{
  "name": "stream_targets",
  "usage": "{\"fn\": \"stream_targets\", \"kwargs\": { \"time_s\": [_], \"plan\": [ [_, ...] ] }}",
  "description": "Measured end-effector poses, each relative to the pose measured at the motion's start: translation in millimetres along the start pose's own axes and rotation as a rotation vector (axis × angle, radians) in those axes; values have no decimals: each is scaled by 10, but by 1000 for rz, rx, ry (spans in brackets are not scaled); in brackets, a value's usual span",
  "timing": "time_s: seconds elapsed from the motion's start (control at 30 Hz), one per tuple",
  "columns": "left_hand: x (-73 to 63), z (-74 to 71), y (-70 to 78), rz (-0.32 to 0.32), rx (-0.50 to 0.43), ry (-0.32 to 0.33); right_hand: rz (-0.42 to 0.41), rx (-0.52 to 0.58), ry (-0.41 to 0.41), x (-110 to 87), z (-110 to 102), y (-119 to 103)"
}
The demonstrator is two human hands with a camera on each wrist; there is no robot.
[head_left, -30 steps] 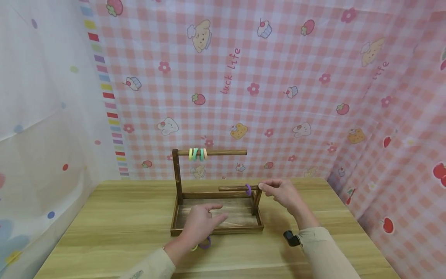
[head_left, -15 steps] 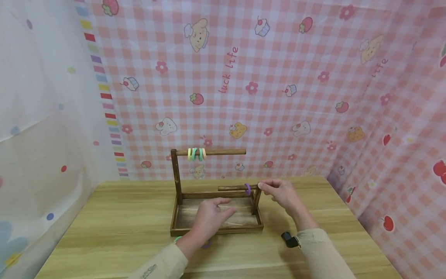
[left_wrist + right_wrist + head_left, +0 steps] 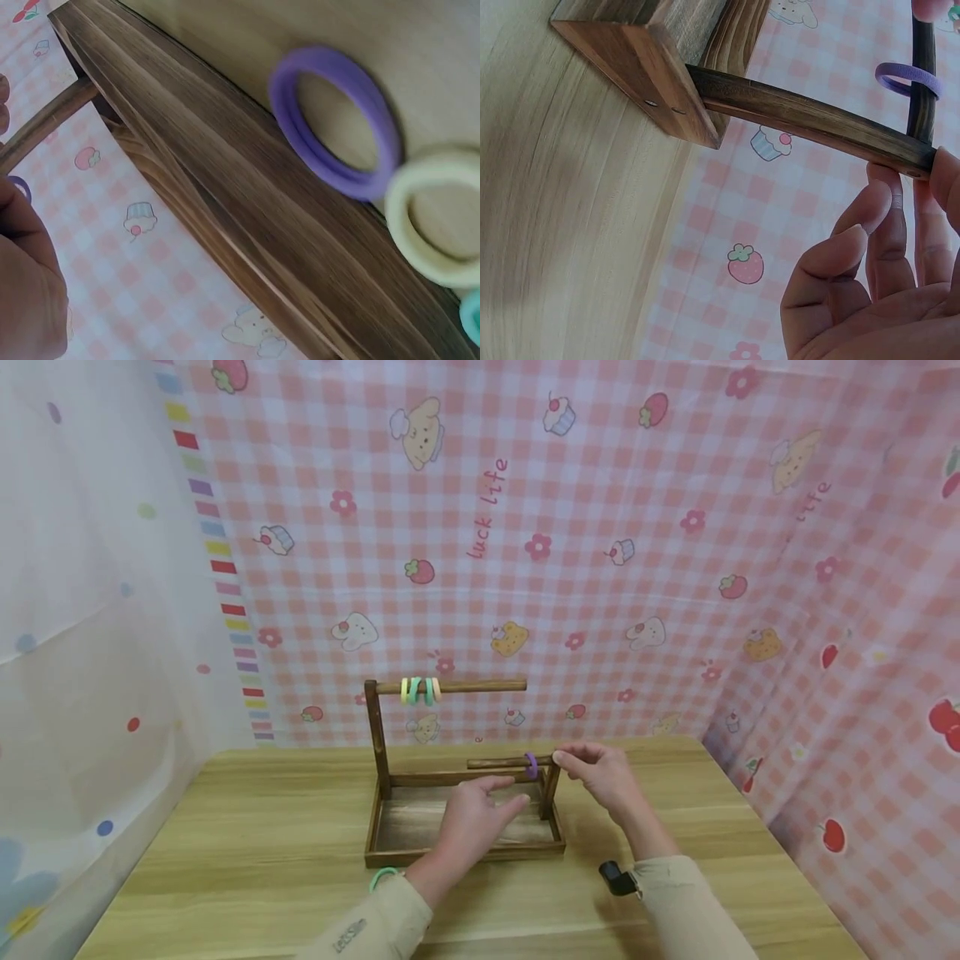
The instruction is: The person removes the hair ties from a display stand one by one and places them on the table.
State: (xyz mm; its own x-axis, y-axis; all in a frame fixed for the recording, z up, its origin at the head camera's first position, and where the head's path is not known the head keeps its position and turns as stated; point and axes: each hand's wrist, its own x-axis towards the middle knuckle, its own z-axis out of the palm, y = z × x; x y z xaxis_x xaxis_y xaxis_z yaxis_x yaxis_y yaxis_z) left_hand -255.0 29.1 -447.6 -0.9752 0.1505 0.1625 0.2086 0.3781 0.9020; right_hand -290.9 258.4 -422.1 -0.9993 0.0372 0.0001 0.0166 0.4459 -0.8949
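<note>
A dark wooden rack [image 3: 375, 735] with a tray base has a high bar and a lower bar. A purple hair tie [image 3: 531, 765] hangs on the lower bar [image 3: 491, 763], near its post. My right hand [image 3: 603, 777] pinches the top of that short post [image 3: 795, 112] between thumb and fingers. Above the tray, my left hand [image 3: 480, 817] extends thumb and forefinger toward the lower bar, just left of the purple tie, holding nothing that I can see. In the right wrist view, a left fingertip [image 3: 932, 9] appears at the lower bar; whether it touches is unclear.
Several yellow, green and peach hair ties [image 3: 428, 691] hang on the high bar. On the table before the tray lie a purple hair tie [image 3: 379, 150], a pale yellow one [image 3: 401, 217] and a green one [image 3: 382, 877]. A checked curtain [image 3: 600, 602] stands behind.
My left hand has moved right and slightly away from me, across the tray toward the lower bar. The right hand keeps its pinch on the post. The purple tie still hangs by the post.
</note>
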Motion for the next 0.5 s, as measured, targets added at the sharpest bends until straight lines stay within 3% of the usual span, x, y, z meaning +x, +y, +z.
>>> {"fn": "stream_targets", "kwargs": {
  "time_s": [0.5],
  "plan": [
    [126,431,25,-9,-37,201,31,22,-23,28,-23,13]
  ]
}}
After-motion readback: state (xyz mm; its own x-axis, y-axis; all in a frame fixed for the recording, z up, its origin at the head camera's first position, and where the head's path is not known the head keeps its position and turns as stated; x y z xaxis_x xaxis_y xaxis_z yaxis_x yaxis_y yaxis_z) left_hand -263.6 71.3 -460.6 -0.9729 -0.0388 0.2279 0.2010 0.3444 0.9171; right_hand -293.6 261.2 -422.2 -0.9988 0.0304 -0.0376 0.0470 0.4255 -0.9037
